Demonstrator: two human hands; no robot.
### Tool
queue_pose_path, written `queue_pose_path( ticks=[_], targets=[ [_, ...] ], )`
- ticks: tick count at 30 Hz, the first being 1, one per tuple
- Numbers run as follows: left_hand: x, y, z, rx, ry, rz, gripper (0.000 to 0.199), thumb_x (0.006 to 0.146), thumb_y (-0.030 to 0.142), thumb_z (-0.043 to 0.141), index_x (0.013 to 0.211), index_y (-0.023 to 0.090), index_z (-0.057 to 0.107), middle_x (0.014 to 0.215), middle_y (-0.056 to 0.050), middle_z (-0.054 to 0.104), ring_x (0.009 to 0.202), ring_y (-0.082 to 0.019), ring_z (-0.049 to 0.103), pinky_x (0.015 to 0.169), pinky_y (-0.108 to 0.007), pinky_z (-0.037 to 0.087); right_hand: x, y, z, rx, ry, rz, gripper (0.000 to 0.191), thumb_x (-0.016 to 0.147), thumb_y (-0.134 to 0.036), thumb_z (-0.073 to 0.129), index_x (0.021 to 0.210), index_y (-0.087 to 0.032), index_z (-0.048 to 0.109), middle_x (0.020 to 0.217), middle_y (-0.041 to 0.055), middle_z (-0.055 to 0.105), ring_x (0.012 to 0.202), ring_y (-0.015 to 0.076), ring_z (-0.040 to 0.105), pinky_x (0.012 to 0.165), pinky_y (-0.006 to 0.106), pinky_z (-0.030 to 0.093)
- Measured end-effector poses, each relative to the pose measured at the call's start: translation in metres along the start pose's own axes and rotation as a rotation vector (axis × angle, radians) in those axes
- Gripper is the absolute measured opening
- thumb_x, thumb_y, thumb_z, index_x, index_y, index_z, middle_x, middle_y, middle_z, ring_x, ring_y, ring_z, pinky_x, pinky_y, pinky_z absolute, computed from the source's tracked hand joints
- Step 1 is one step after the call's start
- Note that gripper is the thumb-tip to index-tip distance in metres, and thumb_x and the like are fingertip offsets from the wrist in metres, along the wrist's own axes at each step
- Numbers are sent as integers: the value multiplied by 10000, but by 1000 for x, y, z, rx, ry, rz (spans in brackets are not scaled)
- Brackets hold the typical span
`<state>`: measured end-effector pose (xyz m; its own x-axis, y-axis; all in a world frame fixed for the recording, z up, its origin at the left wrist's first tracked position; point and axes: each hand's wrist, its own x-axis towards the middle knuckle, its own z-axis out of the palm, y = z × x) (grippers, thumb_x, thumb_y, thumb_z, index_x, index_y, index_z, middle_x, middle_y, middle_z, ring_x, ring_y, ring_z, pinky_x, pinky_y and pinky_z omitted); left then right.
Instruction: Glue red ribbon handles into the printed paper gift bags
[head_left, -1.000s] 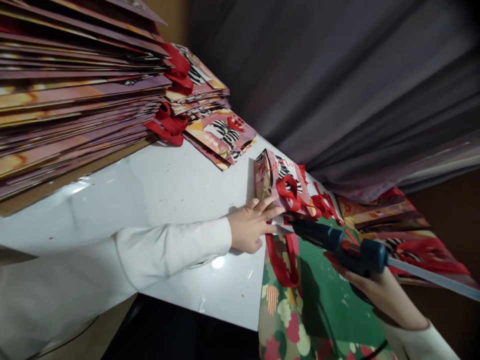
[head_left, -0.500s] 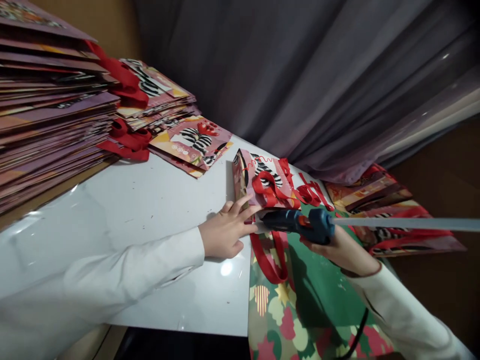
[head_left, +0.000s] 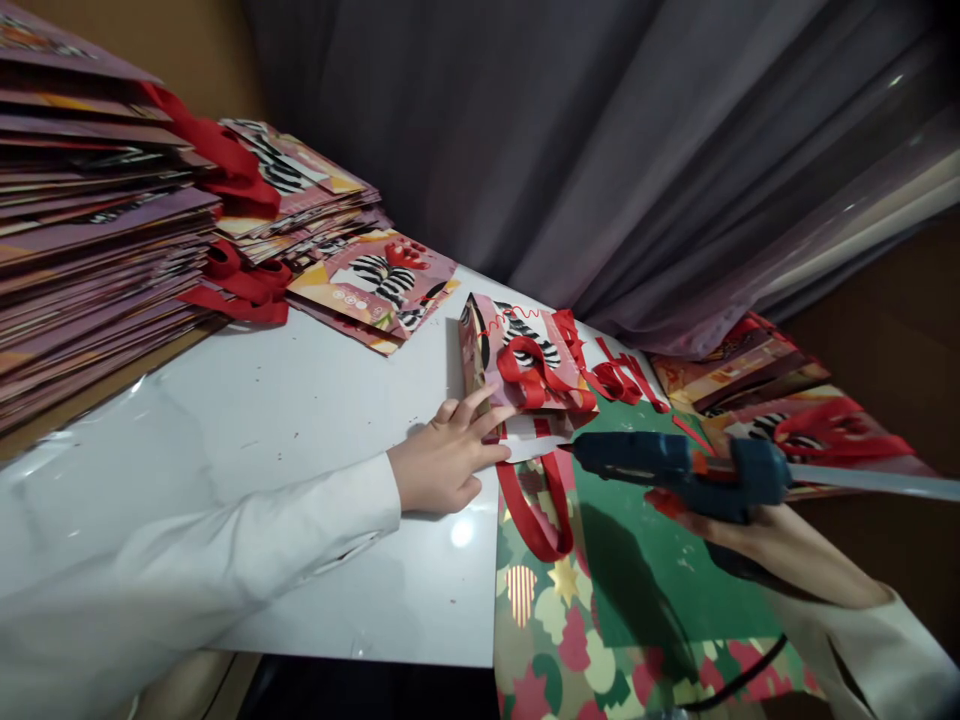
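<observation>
My left hand (head_left: pixel 450 460) lies with its fingers spread on the near left corner of a pink zebra-print paper bag (head_left: pixel 480 350), by its white flap (head_left: pixel 529 440). Red ribbon (head_left: pixel 529 365) is coiled on top of the bag, and a red ribbon loop (head_left: pixel 551 525) hangs from its near edge. My right hand (head_left: pixel 750 530) is wrapped round a dark blue glue gun (head_left: pixel 660 463) with a long translucent glue stick (head_left: pixel 862 480) in its back. The gun's nozzle points left, close to the flap's right end.
Tall stacks of folded bags (head_left: pixel 97 230) stand at the left, with a flat bag (head_left: pixel 382 285) beside them. Cut red ribbons (head_left: pixel 619 378) lie behind a green sheet (head_left: pixel 675 590). More bags (head_left: pixel 817 420) are at the right, and a grey curtain (head_left: pixel 525 130) hangs behind.
My right hand has drawn the glue gun to the right, away from the bag, uncovering the white flap. My left hand keeps its place on the bag.
</observation>
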<state>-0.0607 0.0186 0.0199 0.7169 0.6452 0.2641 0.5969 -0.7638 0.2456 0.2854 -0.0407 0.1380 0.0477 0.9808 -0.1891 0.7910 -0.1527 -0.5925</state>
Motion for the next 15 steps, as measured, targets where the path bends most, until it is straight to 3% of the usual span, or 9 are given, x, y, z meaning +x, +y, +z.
queue_pose_path(
  ticks=[5,7,10,12,15],
  targets=[
    [0,-1,0,5,-13,5,445,720,167,544,1144,264,636,1493,-93,302,1383,-441,180,963,-527,316,-24,64,-14,249,186,331,350,489,-490,848,644,-227,677,627,62,699,542,264,650,461,330,577],
    [0,0,0,16,-13,-5,441,728,164,538,1145,272,633,1487,-88,309,1384,-429,184,966,-521,317,-31,78,-13,433,338,358,370,438,-452,863,660,-244,652,605,43,682,483,246,622,432,340,564],
    [0,1,-1,33,-9,-10,425,736,161,538,1133,279,633,1465,-82,333,1384,-411,189,959,-510,328,-37,89,-11,671,521,408,469,433,-390,858,842,-281,657,676,18,709,511,246,652,452,339,576],
    [0,1,-1,44,-2,-10,421,740,156,537,1130,285,632,1454,-79,344,1385,-406,191,953,-505,334,-36,95,-10,732,514,453,487,501,-399,825,943,-284,657,750,33,735,570,260,686,488,344,590],
    [0,1,0,50,7,-9,428,743,152,535,1137,292,627,1450,-81,345,1387,-412,187,941,-507,340,-28,108,-10,742,390,515,434,581,-416,789,964,-245,677,811,72,755,629,274,712,536,353,602]
  ],
)
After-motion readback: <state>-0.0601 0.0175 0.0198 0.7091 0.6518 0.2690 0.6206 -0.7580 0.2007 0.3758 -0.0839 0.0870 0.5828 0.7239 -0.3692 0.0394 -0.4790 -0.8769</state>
